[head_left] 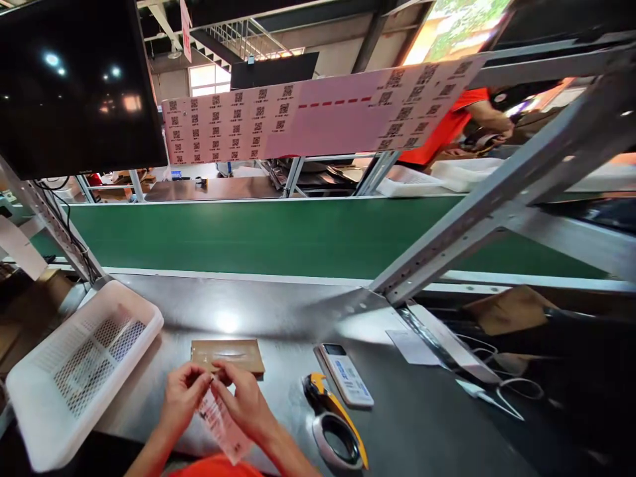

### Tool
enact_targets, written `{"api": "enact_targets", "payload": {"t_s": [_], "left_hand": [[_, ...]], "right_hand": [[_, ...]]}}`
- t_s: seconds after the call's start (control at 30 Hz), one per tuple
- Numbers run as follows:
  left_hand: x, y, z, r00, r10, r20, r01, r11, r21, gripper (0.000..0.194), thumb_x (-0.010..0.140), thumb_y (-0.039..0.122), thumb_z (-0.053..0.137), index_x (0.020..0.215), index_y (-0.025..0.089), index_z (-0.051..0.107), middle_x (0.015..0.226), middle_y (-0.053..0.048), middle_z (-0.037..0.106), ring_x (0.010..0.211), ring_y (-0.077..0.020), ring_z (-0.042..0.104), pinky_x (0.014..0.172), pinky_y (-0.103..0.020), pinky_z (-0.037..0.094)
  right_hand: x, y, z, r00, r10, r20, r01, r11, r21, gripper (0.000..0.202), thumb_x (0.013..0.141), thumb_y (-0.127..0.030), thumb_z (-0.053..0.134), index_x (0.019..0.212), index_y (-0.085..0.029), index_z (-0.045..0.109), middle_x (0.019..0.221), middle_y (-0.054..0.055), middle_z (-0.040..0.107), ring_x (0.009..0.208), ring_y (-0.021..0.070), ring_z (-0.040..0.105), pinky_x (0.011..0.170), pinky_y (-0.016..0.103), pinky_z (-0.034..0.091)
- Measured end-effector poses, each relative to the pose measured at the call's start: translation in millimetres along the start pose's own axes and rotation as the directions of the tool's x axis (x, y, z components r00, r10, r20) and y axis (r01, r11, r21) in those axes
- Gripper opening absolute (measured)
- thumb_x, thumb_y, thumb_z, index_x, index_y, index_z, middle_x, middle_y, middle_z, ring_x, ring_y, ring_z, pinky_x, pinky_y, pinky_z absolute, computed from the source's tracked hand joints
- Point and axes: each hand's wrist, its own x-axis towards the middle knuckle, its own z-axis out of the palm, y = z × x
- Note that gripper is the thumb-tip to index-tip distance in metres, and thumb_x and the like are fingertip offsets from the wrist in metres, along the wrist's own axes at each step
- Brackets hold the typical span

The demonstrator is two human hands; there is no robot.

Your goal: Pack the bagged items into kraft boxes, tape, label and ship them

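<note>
My left hand (183, 395) and my right hand (243, 397) meet near the bottom centre, fingertips pinched together on the top end of a pinkish printed slip (223, 424). The slip hangs down toward my body. Just beyond my fingers a flat brown package (243, 354) lies on the metal table (278, 311). To the right of my hands are a yellow tape dispenser with a roll (338, 430) and a phone-like device in a pale case (346, 375), both lying on the table.
A white perforated basket (144, 305) stands at the left. Behind the table runs a green conveyor belt (248, 235). A metal post (447, 245) slants at the right, near cables and a paper sheet (414, 348). Another person's arm (489, 119) shows beyond the belt.
</note>
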Motion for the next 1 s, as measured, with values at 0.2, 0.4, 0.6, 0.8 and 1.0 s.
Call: {"api": "enact_targets", "payload": {"t_s": [0.2,0.4,0.6,0.8,1.0], "left_hand": [[-2.6,14.7,15.7,1.0,-0.015,0.015,0.015,0.999,-0.034,0.058,0.07,0.069,0.085,0.084,0.012,0.077,0.07,-0.004,0.067,0.059,-0.0113,0.053,0.056,-0.022,0.042],[-7.6,27.4,20.0,0.994,-0.039,0.099,0.033,0.997,0.066,0.052,0.073,0.064,0.083,0.082,0.013,0.079,0.072,-0.005,0.069,0.063,-0.0129,0.056,0.058,-0.023,0.046],[-7.3,23.4,20.5,0.989,-0.012,0.145,-0.005,0.993,0.117,0.045,0.078,0.057,0.079,0.086,0.013,0.082,0.081,-0.009,0.075,0.07,-0.0169,0.063,0.067,-0.026,0.051],[-1.9,8.4,24.2,0.989,-0.06,0.133,0.038,0.985,0.166,0.042,0.075,0.053,0.077,0.084,0.012,0.083,0.08,-0.01,0.077,0.071,-0.0186,0.064,0.071,-0.029,0.05],[-4.6,-2.6,30.5,0.963,-0.205,0.174,0.197,0.978,0.063,0.043,0.066,0.053,0.082,0.074,0.011,0.078,0.067,-0.005,0.068,0.063,-0.0146,0.056,0.065,-0.027,0.044]], "right_hand": [[-1.4,-3.4,-16.0,0.972,-0.228,-0.061,0.223,0.971,-0.08,0.012,0.096,-0.022,0.06,0.09,-0.02,0.07,0.081,0.004,0.074,0.073,0.0179,0.069,0.069,0.028,0.053],[-7.4,-9.0,-28.5,0.943,-0.322,-0.089,0.312,0.944,-0.109,0.013,0.101,-0.023,0.061,0.097,-0.022,0.074,0.089,0.005,0.077,0.081,0.0176,0.071,0.074,0.029,0.055],[-11.1,-8.6,-33.2,0.901,-0.43,-0.062,0.392,0.866,-0.31,0.018,0.104,-0.022,0.057,0.103,-0.021,0.075,0.093,0.006,0.077,0.083,0.0173,0.071,0.074,0.028,0.055],[-11.1,-8.3,-36.5,0.83,-0.555,0.054,0.454,0.616,-0.643,0.023,0.105,-0.02,0.054,0.092,-0.021,0.072,0.083,0.002,0.074,0.072,0.0152,0.063,0.065,0.028,0.042],[-22.7,4.2,-36.1,0.836,-0.534,0.124,0.47,0.58,-0.665,0.026,0.104,-0.016,0.052,0.083,-0.019,0.066,0.082,0.003,0.071,0.07,0.0158,0.06,0.063,0.03,0.04]]}}
